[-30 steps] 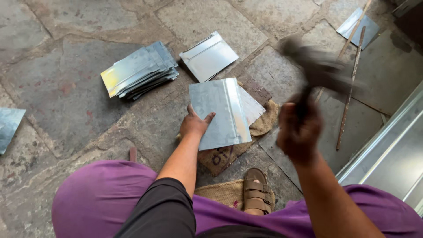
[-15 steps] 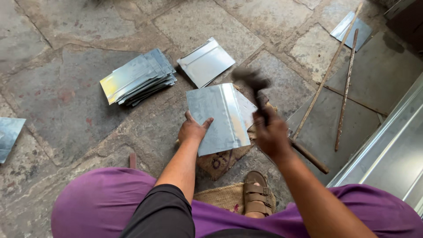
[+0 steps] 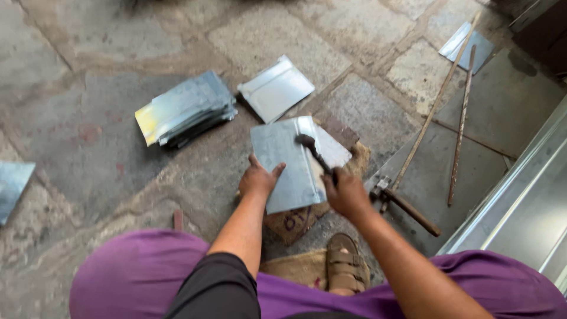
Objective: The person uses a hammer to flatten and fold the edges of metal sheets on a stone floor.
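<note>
A grey metal sheet [image 3: 289,165] lies on a burlap sack [image 3: 295,221] on the stone floor. My left hand [image 3: 260,177] presses flat on the sheet's near left edge. A hammer [image 3: 313,150] is gripped in my right hand [image 3: 345,192], its dark head down on the sheet near the raised fold in the middle. A second sheet [image 3: 333,147] shows underneath on the right.
A stack of metal sheets [image 3: 183,109] and one bent sheet [image 3: 274,88] lie further out. Two long rods [image 3: 458,118] and a wooden-handled tool [image 3: 407,207] lie to the right. A long metal channel [image 3: 520,201] runs along the right edge. My sandalled foot [image 3: 345,263] rests below.
My right hand has swung the hammer down from high on the right onto the sheet. My left hand has stayed on the sheet's edge.
</note>
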A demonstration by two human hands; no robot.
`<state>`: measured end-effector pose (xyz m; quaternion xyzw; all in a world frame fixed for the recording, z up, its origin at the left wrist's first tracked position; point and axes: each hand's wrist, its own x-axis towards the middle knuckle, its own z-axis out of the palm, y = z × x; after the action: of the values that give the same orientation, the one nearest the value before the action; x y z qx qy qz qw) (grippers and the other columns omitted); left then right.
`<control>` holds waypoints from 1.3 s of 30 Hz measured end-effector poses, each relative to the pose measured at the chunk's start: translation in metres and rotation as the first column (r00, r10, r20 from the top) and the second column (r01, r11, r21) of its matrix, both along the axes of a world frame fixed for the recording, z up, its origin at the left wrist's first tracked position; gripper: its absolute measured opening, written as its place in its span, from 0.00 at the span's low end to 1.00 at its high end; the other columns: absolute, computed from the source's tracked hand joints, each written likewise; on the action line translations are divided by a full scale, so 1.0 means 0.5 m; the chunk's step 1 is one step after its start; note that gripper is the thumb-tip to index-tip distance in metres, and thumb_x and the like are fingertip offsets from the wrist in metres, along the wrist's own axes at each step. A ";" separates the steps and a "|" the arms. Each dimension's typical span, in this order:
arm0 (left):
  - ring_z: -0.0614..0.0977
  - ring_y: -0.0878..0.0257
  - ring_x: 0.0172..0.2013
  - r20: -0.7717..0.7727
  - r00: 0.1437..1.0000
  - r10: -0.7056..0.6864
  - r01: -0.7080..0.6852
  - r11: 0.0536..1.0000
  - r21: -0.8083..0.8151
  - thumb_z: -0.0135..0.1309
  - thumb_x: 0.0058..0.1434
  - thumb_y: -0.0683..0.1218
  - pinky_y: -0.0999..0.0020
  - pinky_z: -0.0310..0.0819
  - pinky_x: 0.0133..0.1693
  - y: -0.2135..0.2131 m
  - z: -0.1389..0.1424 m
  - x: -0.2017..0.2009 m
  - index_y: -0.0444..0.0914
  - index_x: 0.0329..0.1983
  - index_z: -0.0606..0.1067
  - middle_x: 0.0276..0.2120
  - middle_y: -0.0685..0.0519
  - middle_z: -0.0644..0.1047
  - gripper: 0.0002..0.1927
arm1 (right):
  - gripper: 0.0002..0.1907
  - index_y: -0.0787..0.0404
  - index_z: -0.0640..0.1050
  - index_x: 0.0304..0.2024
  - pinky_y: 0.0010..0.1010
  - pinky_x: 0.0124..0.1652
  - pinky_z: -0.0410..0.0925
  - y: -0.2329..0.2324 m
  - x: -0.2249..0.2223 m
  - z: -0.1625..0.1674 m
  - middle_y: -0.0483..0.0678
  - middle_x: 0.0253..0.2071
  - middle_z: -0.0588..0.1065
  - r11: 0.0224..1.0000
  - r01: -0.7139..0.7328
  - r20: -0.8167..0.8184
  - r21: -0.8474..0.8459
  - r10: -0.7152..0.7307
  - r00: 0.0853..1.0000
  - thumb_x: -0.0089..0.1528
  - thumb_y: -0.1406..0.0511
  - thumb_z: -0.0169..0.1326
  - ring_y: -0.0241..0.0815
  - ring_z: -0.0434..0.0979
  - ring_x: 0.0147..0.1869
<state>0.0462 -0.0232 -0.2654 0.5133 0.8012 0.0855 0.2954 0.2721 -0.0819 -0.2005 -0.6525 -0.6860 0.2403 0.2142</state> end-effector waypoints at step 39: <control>0.81 0.49 0.54 -0.008 1.000 -0.021 0.020 0.993 -0.117 0.51 0.51 0.81 0.51 0.79 0.49 -0.031 -0.008 0.002 0.43 0.76 0.46 0.54 0.44 0.78 0.61 | 0.13 0.57 0.75 0.43 0.36 0.25 0.67 0.047 0.025 0.028 0.48 0.27 0.74 0.992 0.088 -0.239 0.089 -0.064 0.969 0.70 0.57 0.46 0.42 0.71 0.25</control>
<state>0.0470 -0.0388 -0.2694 0.5037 0.8009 0.0330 0.3221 0.2844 -0.0582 -0.1863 -0.6338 -0.6412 0.2734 0.3353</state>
